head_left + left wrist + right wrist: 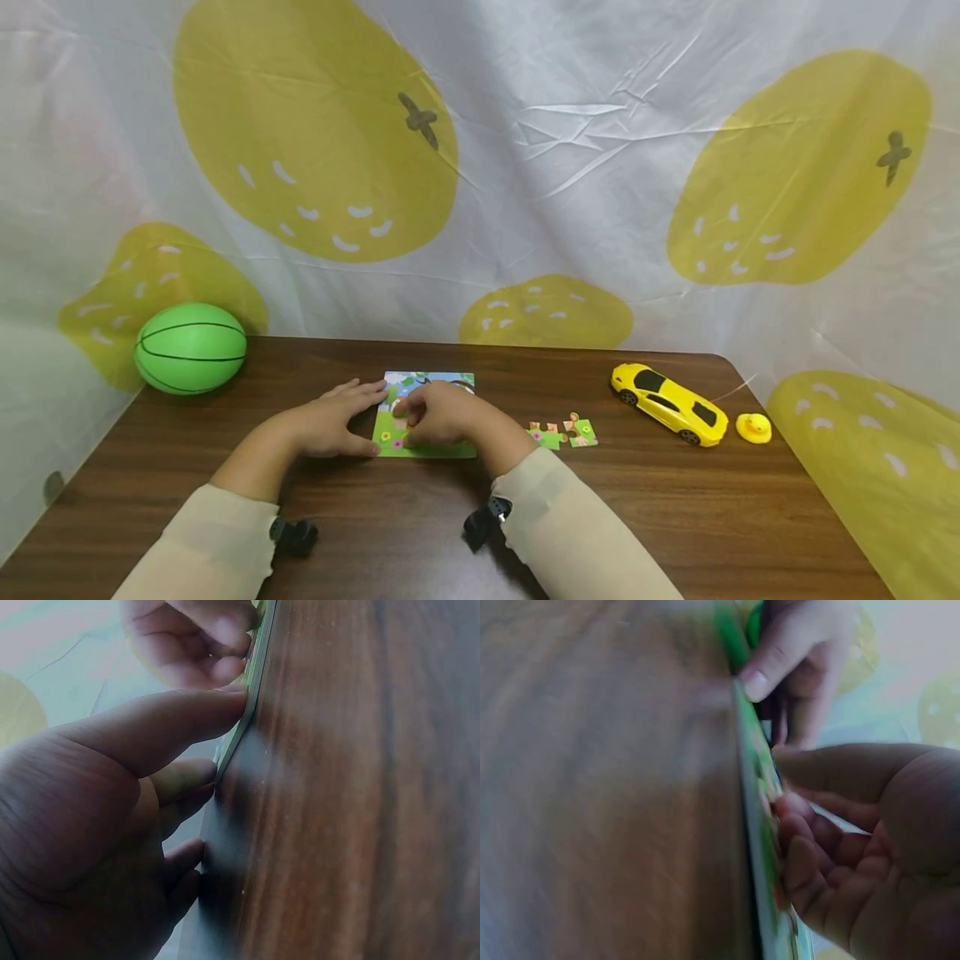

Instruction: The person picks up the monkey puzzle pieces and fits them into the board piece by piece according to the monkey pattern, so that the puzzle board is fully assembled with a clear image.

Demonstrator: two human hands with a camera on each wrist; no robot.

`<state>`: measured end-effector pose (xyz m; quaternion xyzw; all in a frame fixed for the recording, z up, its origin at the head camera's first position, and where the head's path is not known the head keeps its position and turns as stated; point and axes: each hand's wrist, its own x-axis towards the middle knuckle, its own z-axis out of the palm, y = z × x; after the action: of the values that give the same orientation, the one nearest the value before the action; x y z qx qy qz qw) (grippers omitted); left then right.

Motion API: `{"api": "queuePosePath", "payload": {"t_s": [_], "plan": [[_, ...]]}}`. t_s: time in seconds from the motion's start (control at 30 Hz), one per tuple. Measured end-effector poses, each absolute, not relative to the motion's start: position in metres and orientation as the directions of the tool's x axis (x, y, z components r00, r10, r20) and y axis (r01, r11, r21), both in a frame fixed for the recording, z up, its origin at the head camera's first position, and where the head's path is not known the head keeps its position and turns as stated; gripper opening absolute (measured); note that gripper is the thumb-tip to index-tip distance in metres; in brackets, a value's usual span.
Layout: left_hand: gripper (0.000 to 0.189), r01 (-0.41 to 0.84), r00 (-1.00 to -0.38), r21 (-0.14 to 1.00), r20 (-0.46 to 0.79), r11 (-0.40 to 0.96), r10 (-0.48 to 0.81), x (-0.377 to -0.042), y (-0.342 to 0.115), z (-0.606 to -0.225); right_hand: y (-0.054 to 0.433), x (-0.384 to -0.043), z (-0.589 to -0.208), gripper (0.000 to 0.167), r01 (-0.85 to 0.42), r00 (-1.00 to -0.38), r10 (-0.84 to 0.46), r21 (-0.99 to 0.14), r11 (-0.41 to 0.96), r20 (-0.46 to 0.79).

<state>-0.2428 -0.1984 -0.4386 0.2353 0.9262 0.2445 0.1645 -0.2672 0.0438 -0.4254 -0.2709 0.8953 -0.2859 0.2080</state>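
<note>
A flat puzzle board (442, 451) with a blue and green picture lies on the table. My left hand (330, 423) rests at its left side, thumb on the near left corner and fingers spread along the edge. Over the board's middle, my right hand (442, 414) has its fingers curled, with thumb and index pinching a puzzle piece at the surface; the hand largely hides that piece. In the right wrist view those fingertips (789, 804) touch the board's face. Two loose puzzle pieces, one partly behind my right wrist (547, 436) and another (582, 430), lie to the right.
A green ball (191, 348) sits at the table's back left. At the right stand a yellow toy car (670, 403) and a small yellow rubber duck (753, 428). A white curtain with yellow fruit prints (555, 233) hangs behind the brown wooden table (675, 508).
</note>
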Motion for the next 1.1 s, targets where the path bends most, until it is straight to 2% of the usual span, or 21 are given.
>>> {"api": "queuePosePath", "payload": {"t_s": [0.13,0.2,0.3,0.43,0.73,0.93,1.1], "plan": [[0.095,0.338,-0.837,0.530,-0.209,0.778,0.506,-0.242,-0.197,-0.437,0.061,-0.272,-0.418,0.046,-0.312,-0.748,-0.637,-0.749,0.585,-0.186],[0.095,0.327,-0.838,0.528,-0.221,0.784,0.498,-0.242,-0.197,-0.437,0.071,-0.274,-0.412,0.046,-0.319,-0.747,-0.647,-0.771,0.550,-0.153],[0.096,0.323,-0.838,0.524,-0.228,0.788,0.495,-0.243,-0.196,-0.436,0.090,-0.274,-0.403,0.047,-0.366,-0.765,-0.637,-0.747,0.555,-0.098],[0.096,0.333,-0.836,0.518,-0.224,0.788,0.500,-0.244,-0.195,-0.438,0.118,-0.271,-0.395,0.046,-0.377,-0.792,-0.604,-0.710,0.594,-0.084],[0.097,0.323,-0.840,0.518,-0.229,0.792,0.492,-0.244,-0.197,-0.440,0.180,-0.263,-0.391,0.047,-0.288,-0.860,-0.493,-0.673,0.681,-0.130],[0.096,0.325,-0.839,0.519,-0.228,0.791,0.494,-0.243,-0.196,-0.439,0.213,-0.260,-0.397,0.048,-0.241,-0.872,-0.460,-0.670,0.702,-0.168],[0.096,0.324,-0.836,0.522,-0.232,0.789,0.497,-0.242,-0.195,-0.439,0.233,-0.257,-0.405,0.048,-0.265,-0.880,-0.446,-0.610,0.747,-0.165]]}}
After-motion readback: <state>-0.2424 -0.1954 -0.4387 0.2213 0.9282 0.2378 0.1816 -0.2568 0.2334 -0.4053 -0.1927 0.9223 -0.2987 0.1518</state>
